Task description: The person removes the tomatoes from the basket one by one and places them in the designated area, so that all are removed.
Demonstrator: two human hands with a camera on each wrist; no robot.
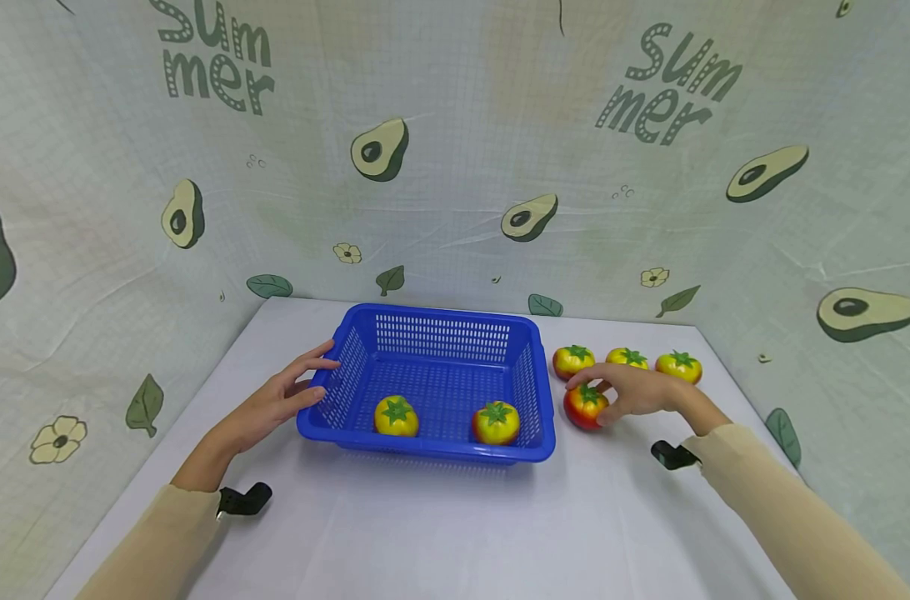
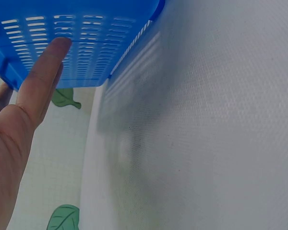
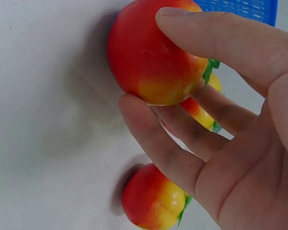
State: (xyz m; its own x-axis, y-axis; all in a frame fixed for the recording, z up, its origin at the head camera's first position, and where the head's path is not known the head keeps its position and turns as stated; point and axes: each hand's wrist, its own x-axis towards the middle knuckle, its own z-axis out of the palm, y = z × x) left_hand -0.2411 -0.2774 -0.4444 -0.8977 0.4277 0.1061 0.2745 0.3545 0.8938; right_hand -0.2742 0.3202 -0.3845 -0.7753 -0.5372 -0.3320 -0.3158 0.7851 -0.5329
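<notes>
While one side pinches, the other touches

The right hand (image 1: 633, 390) pinches a fruit (image 1: 581, 409) just right of the basket (image 1: 425, 446), probably for control. The left hand (image 1: 273, 402), fingers extended, touches the left rim, perhaps steadying it. Three fruits (image 1: 678, 368) sit close behind the pinched one; the basket's rear leaves room.

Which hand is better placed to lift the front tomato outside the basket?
Probably the right hand: its thumb and fingers are around the front tomato, just right of the blue plastic basket. The left hand is at the basket's opposite side.
</notes>
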